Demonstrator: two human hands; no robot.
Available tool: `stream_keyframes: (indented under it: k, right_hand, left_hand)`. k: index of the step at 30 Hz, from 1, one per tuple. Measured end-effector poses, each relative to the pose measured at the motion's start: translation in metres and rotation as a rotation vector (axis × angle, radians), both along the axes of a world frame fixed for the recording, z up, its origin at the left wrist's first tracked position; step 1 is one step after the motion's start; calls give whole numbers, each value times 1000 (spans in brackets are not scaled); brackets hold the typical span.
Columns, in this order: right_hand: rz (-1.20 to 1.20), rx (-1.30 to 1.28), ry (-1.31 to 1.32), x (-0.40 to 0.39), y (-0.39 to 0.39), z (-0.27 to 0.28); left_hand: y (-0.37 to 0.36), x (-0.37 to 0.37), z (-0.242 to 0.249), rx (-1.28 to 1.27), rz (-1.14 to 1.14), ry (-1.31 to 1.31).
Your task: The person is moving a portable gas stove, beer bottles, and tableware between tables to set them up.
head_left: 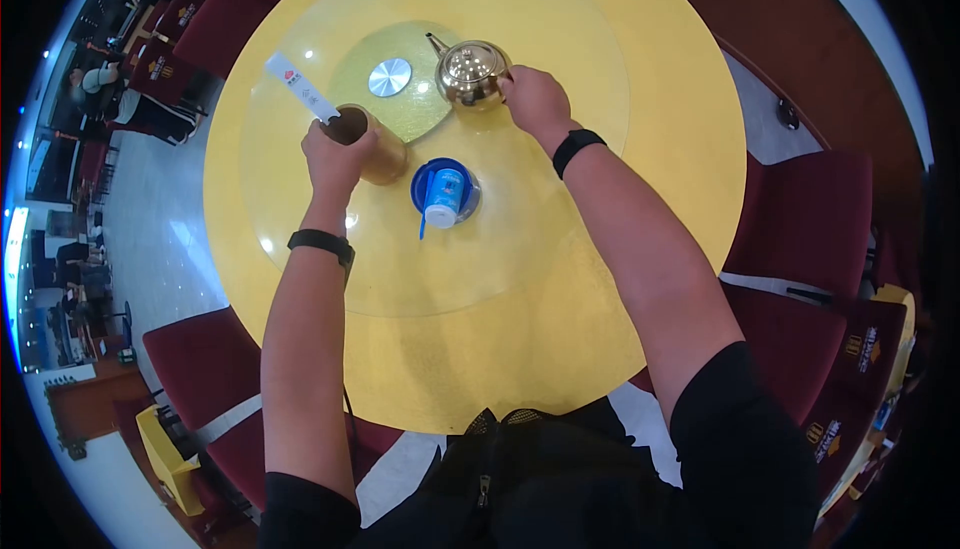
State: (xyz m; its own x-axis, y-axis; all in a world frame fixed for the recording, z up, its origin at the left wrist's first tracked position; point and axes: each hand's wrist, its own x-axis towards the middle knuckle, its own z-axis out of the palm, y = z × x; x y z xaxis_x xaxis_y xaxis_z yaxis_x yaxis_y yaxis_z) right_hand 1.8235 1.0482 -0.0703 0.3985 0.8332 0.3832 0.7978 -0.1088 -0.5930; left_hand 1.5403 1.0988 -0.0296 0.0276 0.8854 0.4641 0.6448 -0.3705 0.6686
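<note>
My left hand (335,161) is wrapped round a brown cylindrical holder (384,157), out of which a white paper-sleeved strip (301,87) with red print sticks up. A shiny gold teapot (471,73) has its spout toward the upper left, and my right hand (538,101) grips its handle side. Between and below the hands, a blue round dish (421,187) holds a blue and white container (446,192), with a thin blue stick (423,223) beside it. Whether the teapot touches the glass cannot be made out.
A clear glass turntable (500,279) lies on the round yellow table (690,99), with a silver disc (390,77) at its centre. Dark red chairs (800,214) stand around the table. A person (98,77) is at the far left.
</note>
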Motion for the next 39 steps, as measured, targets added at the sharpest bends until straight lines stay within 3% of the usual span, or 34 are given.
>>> stream_keyframes:
  k: [2,6,11,30,32,33,39]
  right_hand:
    - [-18,10,11,7,1,-1]
    - [-28,-20,37,19,7,7]
    - [-34,-23,86,23,13,11]
    - [-13,-52,60,21,14,11]
    - [-3,-81,73,22,14,9]
    - [5,-58,75,24,18,7]
    - [-30,34,169,10,-4,-17]
  left_hand:
    - [2,-5,7,-101,-272,-31]
    - [24,-6,-4,-22,-290,-78]
    - [24,-8,7,-126,-425,-64]
    - [65,7,12,-146,-499,-63]
    - [86,2,4,21,-461,110]
    - [87,2,6,-24,-439,154]
    - [76,1,-11,102,-491,11]
